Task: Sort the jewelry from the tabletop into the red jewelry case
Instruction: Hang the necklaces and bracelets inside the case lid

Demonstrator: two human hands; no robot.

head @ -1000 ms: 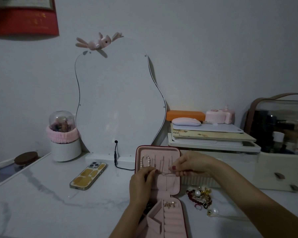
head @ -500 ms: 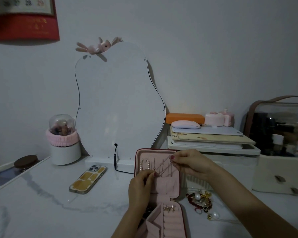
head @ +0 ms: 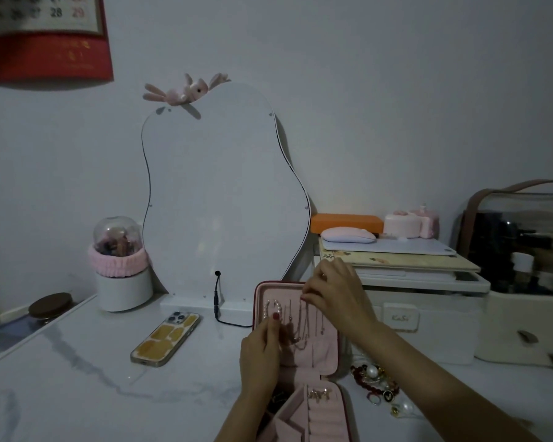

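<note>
Head view: jewelry case open on marble tabletop, near its front edge.

Lid is stood upright; pearl bracelet and chains are hung inside. Right hand is pinched on a chain at the lid's top edge; left hand is curled, fingertips at the lid's lining, grasp not discernible. Loose jewelry is heaped just right of the case.

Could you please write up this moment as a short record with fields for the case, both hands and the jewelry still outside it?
case: jewelry case open, lid upright, chains hanging inside
left hand: left hand at the lid's left edge
right hand: right hand pinching a thin necklace at the lid's top
outside: jewelry pile on the table, right of the case
</note>
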